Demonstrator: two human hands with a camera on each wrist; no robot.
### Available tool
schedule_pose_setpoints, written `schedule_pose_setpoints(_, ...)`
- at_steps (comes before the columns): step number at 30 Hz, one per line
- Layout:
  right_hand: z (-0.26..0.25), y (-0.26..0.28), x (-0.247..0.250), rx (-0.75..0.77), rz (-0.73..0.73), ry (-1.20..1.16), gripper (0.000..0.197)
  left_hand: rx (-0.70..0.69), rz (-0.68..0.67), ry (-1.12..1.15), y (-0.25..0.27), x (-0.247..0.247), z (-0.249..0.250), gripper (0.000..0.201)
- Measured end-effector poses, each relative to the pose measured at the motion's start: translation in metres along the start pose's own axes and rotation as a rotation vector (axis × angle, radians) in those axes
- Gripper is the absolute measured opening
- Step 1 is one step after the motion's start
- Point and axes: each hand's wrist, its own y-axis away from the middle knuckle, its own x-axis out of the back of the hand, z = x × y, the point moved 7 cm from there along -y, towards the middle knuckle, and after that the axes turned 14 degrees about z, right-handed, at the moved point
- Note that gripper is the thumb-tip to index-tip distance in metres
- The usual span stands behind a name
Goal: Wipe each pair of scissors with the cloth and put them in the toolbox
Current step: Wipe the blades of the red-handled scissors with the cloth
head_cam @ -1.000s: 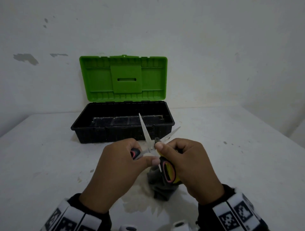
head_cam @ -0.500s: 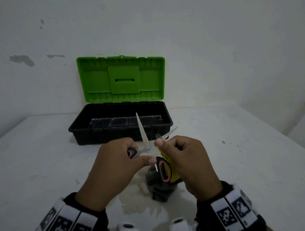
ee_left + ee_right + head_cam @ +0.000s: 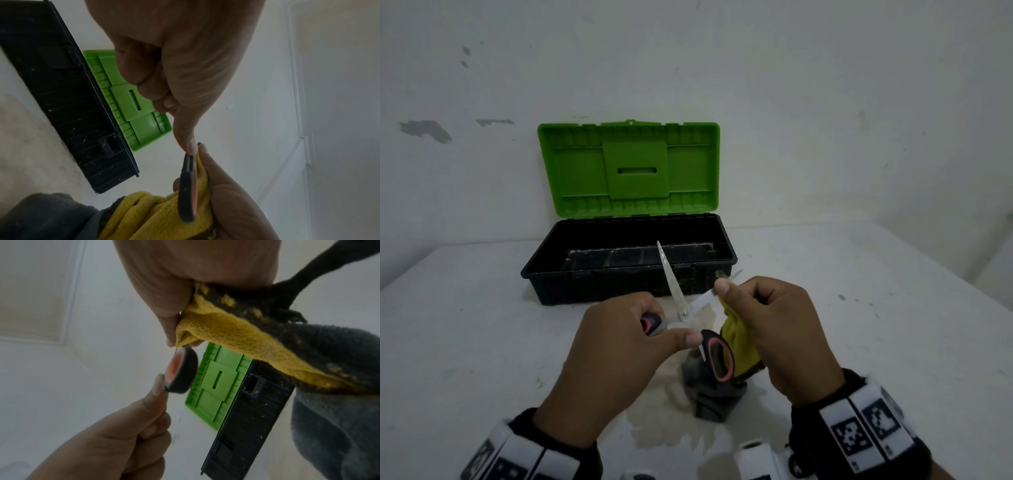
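A pair of scissors [image 3: 677,287] with black-and-red handles is held spread above the white table. My left hand [image 3: 671,334] grips one handle, thumb beside the pivot. One blade points up toward the toolbox; the other runs right into the yellow-and-grey cloth [image 3: 739,339]. My right hand [image 3: 726,291] pinches that cloth around the blade near its tip. The free handle loop [image 3: 717,356] hangs in front of the cloth. The left wrist view has the handle [image 3: 188,186] against the cloth [image 3: 154,216]. In the right wrist view the cloth [image 3: 236,340] hangs over the handle [image 3: 180,371].
The black toolbox [image 3: 571,284] stands open behind my hands, its green lid [image 3: 626,171] leaning against the wall. Its inside looks dark with no scissors showing. A damp stain [image 3: 654,421] marks the table under my hands. The table edge falls away at far right.
My right hand has slid the cloth outward along the right blade, away from the pivot toward the tip. The left hand keeps its grip on the handle.
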Motion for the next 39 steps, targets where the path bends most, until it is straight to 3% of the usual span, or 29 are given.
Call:
schedule_pose_setpoints(7, 0.003, -0.005, 0.002, -0.028, 0.041, -0.015, 0.046, -0.011, 0.02, 0.014, 0.0, 0.003, -0.005, 0.048)
schedule_pose_setpoints(12, -0.003, 0.002, -0.005, -0.003, -0.014, 0.0, 0.048, -0.007, 0.023, 0.004, -0.001, 0.004, -0.01, 0.05)
schedule_pose_setpoints(16, 0.002, -0.01, 0.004, -0.007, 0.06, -0.024, 0.051, -0.014, 0.025, 0.014, 0.0, 0.003, -0.007, 0.048)
schedule_pose_setpoints(21, 0.002, -0.001, -0.001, -0.013, -0.009, -0.027, 0.052, 0.01, 0.023, 0.042, 0.0, 0.002, -0.009, 0.048)
schedule_pose_setpoints(30, 0.007, -0.022, 0.024, -0.019, 0.122, -0.067, 0.049, 0.062, 0.0, 0.067, 0.002, -0.004, -0.016, 0.051)
schedule_pose_setpoints(37, -0.005, 0.004, 0.0, 0.108, -0.111, -0.004, 0.03, 0.19, -0.115, 0.242, 0.003, -0.019, -0.022, 0.06)
schedule_pose_setpoints(39, -0.005, 0.008, -0.009, 0.101, -0.181, -0.023, 0.032, 0.219, -0.171, 0.323, 0.006, -0.022, -0.015, 0.045)
